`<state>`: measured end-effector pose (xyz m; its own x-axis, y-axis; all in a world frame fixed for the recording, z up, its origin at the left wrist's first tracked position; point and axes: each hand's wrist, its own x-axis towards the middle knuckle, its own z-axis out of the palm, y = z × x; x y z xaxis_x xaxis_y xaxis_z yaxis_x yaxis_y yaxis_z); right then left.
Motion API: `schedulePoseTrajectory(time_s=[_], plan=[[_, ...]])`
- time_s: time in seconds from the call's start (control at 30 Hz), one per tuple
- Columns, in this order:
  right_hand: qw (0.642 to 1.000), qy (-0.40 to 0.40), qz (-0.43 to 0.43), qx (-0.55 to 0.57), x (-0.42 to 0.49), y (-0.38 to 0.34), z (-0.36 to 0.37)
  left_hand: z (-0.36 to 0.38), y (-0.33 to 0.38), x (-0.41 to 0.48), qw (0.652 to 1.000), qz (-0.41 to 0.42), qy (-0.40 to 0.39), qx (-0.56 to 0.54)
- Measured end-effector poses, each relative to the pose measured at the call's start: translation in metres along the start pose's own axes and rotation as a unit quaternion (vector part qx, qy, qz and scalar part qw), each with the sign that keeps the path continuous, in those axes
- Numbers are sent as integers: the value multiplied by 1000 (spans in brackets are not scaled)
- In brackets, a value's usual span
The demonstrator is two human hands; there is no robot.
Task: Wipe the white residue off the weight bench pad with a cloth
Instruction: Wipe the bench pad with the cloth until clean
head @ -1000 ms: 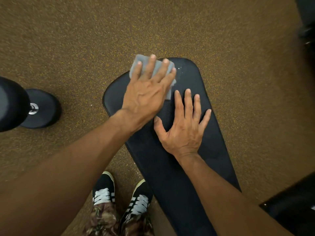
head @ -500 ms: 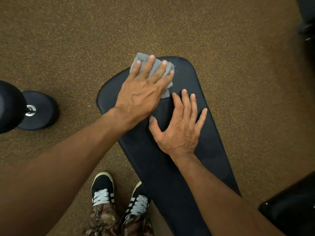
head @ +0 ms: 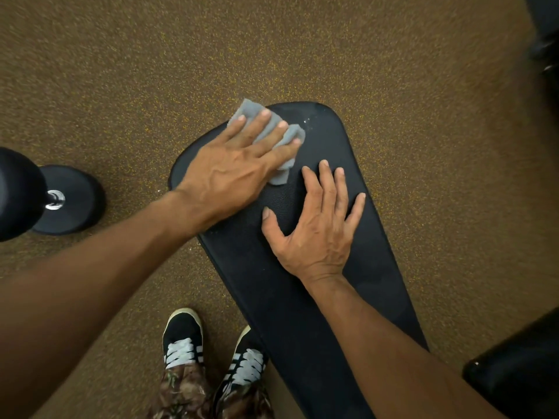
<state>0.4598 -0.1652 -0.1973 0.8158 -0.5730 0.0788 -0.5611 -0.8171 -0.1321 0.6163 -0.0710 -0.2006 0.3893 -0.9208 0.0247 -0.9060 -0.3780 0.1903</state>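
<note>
Head view: black textured bench pad (head: 272, 297), faint white specks (head: 306, 120) near its far rounded end. Grey cloth (head: 251, 111) at that end's left edge, pressed under the left hand's (head: 233, 173) straight fingers. Right hand (head: 314, 237) flat on the pad, fingers splayed.

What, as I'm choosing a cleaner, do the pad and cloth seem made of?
The pad looks like black vinyl or faux leather, matte, with a fine pebbled grain. The cloth seems soft grey fabric, perhaps microfibre: it creases and folds limply; fibre unclear.
</note>
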Motion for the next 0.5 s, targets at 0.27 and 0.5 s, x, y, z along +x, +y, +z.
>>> schedulePoseTrajectory(time_s=[0.27, 0.5], plan=[[1000, 3, -3, -4, 0, 0, 1, 2, 14, 47, 996, -79, -17, -41], [1000, -4, 0, -5, 1, -1, -1, -15, -16, 28, 997, -34, -59, -23]])
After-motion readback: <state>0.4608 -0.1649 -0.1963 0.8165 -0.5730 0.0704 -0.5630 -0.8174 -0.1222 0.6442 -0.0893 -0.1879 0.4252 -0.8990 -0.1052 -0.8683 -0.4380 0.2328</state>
